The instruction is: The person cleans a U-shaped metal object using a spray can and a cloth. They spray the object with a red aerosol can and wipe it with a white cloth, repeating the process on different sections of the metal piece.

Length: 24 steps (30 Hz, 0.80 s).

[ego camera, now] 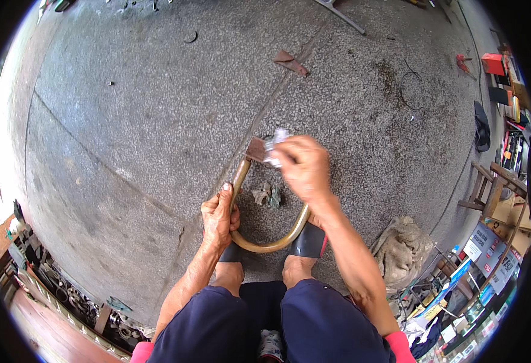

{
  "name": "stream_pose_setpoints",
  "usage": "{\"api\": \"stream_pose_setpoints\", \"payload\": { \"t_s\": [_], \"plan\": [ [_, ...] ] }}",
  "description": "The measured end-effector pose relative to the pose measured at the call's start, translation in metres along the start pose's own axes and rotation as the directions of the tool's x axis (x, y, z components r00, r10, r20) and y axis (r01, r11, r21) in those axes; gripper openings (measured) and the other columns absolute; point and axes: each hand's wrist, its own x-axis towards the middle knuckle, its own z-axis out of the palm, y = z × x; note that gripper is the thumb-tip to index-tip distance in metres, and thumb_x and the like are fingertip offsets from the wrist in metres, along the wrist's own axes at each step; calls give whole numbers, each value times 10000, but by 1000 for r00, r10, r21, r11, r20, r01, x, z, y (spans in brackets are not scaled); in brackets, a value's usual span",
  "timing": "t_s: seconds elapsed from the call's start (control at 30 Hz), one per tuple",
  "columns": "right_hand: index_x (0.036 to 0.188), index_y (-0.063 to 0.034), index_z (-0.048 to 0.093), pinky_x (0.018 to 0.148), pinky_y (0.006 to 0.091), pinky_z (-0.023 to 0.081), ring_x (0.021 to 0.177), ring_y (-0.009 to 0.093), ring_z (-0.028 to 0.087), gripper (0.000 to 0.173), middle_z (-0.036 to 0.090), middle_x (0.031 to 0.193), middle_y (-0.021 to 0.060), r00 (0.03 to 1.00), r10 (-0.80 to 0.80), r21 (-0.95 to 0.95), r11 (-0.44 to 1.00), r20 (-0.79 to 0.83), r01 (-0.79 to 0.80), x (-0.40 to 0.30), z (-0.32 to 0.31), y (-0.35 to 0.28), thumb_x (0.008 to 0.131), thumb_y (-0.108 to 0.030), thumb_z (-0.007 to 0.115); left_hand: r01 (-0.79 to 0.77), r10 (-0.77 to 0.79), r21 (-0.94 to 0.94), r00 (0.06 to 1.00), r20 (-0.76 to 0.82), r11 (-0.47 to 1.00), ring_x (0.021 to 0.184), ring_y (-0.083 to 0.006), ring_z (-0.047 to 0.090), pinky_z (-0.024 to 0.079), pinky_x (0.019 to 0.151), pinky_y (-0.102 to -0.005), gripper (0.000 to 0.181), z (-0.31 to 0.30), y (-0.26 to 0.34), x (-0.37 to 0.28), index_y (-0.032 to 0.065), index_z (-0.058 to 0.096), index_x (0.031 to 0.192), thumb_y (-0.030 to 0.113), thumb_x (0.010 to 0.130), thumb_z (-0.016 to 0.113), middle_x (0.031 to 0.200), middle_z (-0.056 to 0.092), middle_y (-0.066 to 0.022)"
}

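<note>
A curved, U-shaped tube of brownish metal (265, 247) lies above my feet, its bend towards me. My left hand (220, 213) grips its left arm, the thumb along the top. At that arm's upper end is a brown, square abrasive-looking piece (256, 149). My right hand (304, 165), slightly blurred, pinches a crumpled whitish wad (276, 145) against or beside the brown piece; whether they touch, I cannot tell. Between the tube's arms, small crumpled grey-green scraps (267, 196) lie on the floor.
On the speckled floor, a folded brown strip (291, 62) lies ahead and a bundled cloth (403, 249) at right. Red-handled pliers (465, 66), a wooden stool (492, 188) and boxes (494, 254) line the right side. Metal parts (66, 290) crowd the lower left.
</note>
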Motion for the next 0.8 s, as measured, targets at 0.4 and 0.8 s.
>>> {"api": "stream_pose_setpoints", "payload": {
  "t_s": [0.4, 0.8],
  "plan": [
    [825, -17, 761, 686, 404, 523, 728, 233, 664, 111, 731, 786, 104, 987, -12, -115, 993, 161, 31, 34, 8, 4, 838, -123, 734, 4, -4, -2, 1000, -14, 1000, 422, -67, 418, 296, 368, -223, 409, 3, 2, 1, 30, 709, 991, 438, 978, 681, 598, 489, 14],
    [784, -39, 722, 662, 416, 481, 686, 210, 573, 104, 677, 715, 91, 989, 90, -61, 995, 116, -83, 14, -2, 19, 859, -106, 700, -6, 8, 29, 999, -44, 1000, 416, -71, 423, 296, 356, -232, 474, 5, 1, 1, 80, 555, 737, 476, 956, 697, 586, 484, 10]
  ]
}}
